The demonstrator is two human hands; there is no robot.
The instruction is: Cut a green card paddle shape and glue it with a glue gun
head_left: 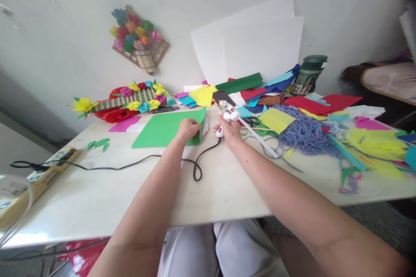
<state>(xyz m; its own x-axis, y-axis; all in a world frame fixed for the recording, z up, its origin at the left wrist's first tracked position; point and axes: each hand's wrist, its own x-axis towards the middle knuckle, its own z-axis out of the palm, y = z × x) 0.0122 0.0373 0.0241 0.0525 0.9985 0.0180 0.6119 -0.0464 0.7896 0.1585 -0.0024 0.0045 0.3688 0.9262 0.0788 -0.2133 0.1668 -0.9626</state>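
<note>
A green sheet of paper (162, 130) lies flat on the pale table (227, 190) in front of me. My left hand (188, 130) is closed on the sheet's right edge, fingers curled over it. My right hand (229, 129) is wrapped round a white glue gun (229, 114), whose nozzle end points away from me. The gun's black cord (136, 164) runs left across the table and loops near my left forearm. A small white and pink piece (204, 127) sits between my two hands, partly hidden.
A heap of coloured paper (260, 91), purple yarn (302, 132) and yellow scraps (377, 147) fills the right side. A paper-flower craft (130, 99) lies at the back left, a power strip (48, 169) at the left edge, white sheets (256, 47) against the wall.
</note>
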